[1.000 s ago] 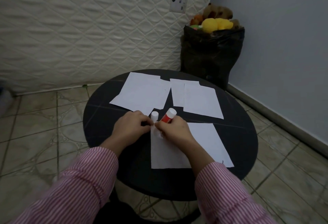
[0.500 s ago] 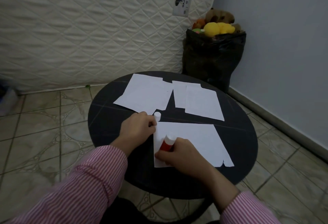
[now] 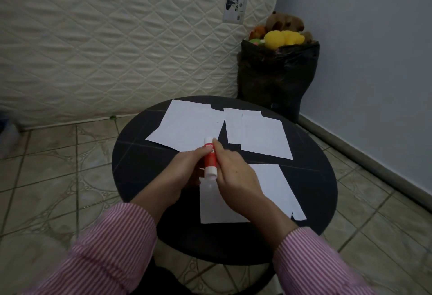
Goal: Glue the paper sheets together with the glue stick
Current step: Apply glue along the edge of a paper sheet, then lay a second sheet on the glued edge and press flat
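A red glue stick point(image 3: 210, 159) with white ends stands nearly upright between my hands. My right hand point(image 3: 236, 173) grips its right side, thumb along the top. My left hand point(image 3: 184, 173) is closed against its left side. The stick's lower white end hangs just above the left edge of the near paper sheet point(image 3: 271, 189). A blurred pale shape shows under that end, and I cannot tell if the cap is on. One sheet point(image 3: 187, 126) lies at the far left of the round black table point(image 3: 131, 166). Two overlapping sheets point(image 3: 261, 135) lie at the far right.
A black bag point(image 3: 278, 77) stuffed with plush toys stands behind the table in the corner. A quilted mattress point(image 3: 117, 37) leans against the back wall. A grey wall runs along the right. Tiled floor point(image 3: 58, 166) surrounds the table.
My right hand has lifted the glue stick off the near sheet's left edge and brought it forward to my left hand. The small white cap in my left fingers is no longer seen apart.
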